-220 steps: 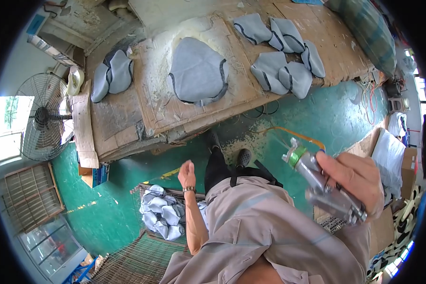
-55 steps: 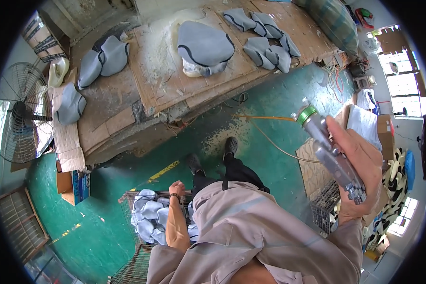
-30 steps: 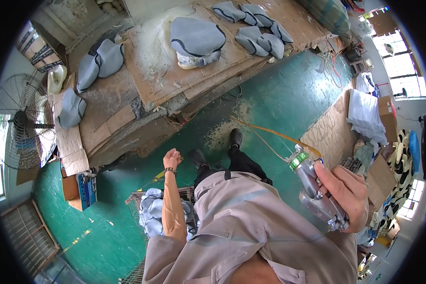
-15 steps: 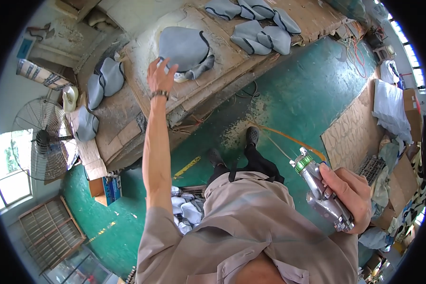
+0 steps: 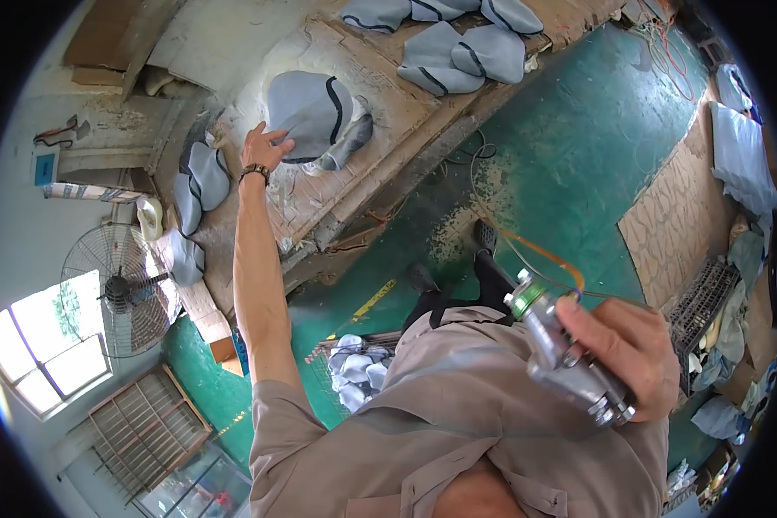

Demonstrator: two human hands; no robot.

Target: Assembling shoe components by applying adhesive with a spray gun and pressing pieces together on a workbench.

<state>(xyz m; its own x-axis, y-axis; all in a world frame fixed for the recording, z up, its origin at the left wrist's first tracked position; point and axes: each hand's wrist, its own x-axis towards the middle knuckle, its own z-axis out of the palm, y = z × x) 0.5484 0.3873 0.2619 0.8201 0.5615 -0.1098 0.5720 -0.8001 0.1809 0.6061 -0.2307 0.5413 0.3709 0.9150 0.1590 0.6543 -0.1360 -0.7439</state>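
Gripping spray gun (image 5: 544, 332) in curled right hand (image 5: 626, 350); holding left hand (image 5: 265, 148) part-open at grey cloth (image 5: 306, 105), cannot tell if pinching. Best steady edge without wrinkling.

Workshop, spray gun (image 5: 570, 345), stained workbench (image 5: 319, 203), industrial fan (image 5: 116, 289)

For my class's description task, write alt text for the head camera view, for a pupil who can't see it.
A bare left hand reaches to the edge of a dark-trimmed grey fabric piece on a worktable, while the right hand holds a metal tool with a green ring. More grey pieces lie to either side; a fan stands at left.
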